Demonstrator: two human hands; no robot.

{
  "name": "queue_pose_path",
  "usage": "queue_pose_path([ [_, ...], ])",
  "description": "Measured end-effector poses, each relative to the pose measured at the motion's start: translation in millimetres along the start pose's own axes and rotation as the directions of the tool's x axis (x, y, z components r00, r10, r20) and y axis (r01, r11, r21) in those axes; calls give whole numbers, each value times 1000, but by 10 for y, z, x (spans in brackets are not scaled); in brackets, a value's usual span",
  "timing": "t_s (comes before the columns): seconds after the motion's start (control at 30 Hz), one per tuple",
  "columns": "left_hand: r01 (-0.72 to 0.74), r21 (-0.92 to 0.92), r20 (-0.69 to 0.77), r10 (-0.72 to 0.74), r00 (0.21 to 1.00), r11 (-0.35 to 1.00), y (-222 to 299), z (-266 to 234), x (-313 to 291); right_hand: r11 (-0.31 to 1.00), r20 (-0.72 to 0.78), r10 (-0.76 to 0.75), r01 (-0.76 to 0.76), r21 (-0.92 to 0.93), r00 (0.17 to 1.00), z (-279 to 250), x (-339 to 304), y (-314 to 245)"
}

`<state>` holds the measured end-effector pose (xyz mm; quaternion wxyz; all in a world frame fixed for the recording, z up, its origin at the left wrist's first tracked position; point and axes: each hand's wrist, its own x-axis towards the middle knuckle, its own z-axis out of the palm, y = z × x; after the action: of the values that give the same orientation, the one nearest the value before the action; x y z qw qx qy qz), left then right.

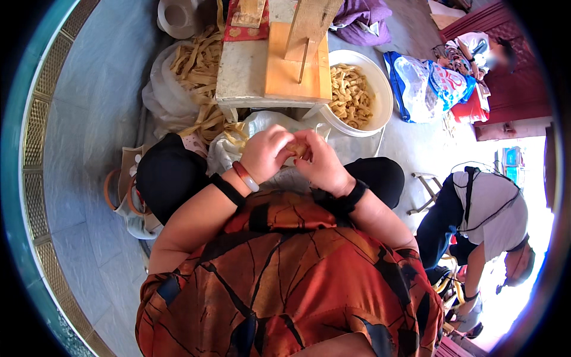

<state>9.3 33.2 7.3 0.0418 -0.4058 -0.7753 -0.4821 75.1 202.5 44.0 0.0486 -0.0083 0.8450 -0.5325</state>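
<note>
My left hand and my right hand meet over my lap. Between their fingertips is a small tan bean curd strip, bunched up like a knot; the fingers partly cover it. Just beyond, a white tub holds many knotted tan strips. Long, loose tan strips spill from a white plastic bag at the far left, and a few trail toward my left hand. A pale plastic sheet lies beneath my hands.
Ahead stands a low white table bearing a wooden board with an upright post. A handbag is by my left knee. Blue and white bags lie right of the tub. One person bends at right; another sits farther back.
</note>
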Motion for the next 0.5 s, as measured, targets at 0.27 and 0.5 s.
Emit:
queue_pose_path([
  [0.27, 558, -824, 520, -262, 813, 95, -201, 49, -174, 989, -168, 56, -77, -125, 984, 6, 3, -51],
  [0.5, 486, -860, 416, -338, 844, 157, -199, 46, -174, 882, -110, -434, 397, -256, 894, -34, 29, -12],
])
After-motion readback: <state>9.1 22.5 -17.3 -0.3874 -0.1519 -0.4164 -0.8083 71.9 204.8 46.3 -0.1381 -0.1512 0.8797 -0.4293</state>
